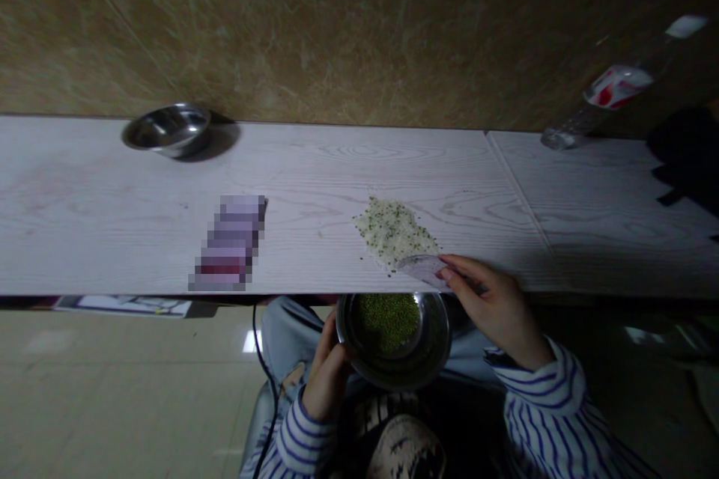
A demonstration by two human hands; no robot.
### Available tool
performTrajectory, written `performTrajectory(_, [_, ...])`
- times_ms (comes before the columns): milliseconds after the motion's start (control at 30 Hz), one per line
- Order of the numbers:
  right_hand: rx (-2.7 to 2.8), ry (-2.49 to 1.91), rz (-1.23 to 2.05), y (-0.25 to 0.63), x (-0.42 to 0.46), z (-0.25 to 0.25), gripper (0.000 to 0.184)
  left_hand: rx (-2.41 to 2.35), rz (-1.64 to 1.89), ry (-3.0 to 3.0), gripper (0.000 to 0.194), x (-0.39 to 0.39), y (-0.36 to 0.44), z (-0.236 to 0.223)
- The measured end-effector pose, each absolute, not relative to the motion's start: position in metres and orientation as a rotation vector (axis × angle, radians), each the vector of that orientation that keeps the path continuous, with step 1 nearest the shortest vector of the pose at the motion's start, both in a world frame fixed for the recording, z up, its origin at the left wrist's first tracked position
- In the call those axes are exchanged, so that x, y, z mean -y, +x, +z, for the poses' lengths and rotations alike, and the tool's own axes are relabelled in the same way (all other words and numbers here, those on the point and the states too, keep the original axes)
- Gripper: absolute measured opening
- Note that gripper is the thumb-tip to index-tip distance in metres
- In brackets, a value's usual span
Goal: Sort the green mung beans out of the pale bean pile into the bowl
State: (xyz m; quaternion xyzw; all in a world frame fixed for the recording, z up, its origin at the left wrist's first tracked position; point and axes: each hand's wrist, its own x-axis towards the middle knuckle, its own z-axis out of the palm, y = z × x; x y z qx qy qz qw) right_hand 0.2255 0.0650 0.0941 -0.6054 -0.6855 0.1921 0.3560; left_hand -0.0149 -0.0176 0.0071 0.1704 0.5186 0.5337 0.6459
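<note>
My left hand (327, 373) grips the rim of a steel bowl (435, 348), holding it just below the table's front edge. Green beans (387, 320), which look like mung beans, cover the bowl's bottom. Pinched in my right hand (488, 303) is a thin, clear plastic piece (421, 268), rounded at its far end. That piece touches the near side of a pile of white rice-like grains mixed with green beans (393, 228), spread on the table close to the edge. A few dark bits lie beside the pile.
A second steel bowl (168, 131) stands by the wall at the back left. Left of the pile lies a pixelated flat object (230, 243). A clear bottle with a white cap (618, 86) stands back right, near a dark item (688, 157). The white wood-grain table (314, 179) has a seam at right.
</note>
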Motion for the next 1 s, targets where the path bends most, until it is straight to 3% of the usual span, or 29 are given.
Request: performTrajectory(1000, [1.816,-1.534,0.529,0.215,-0.066,0.094,0.027,-1.123,1.237,0.288,0.063,0.017,-0.015,0.008])
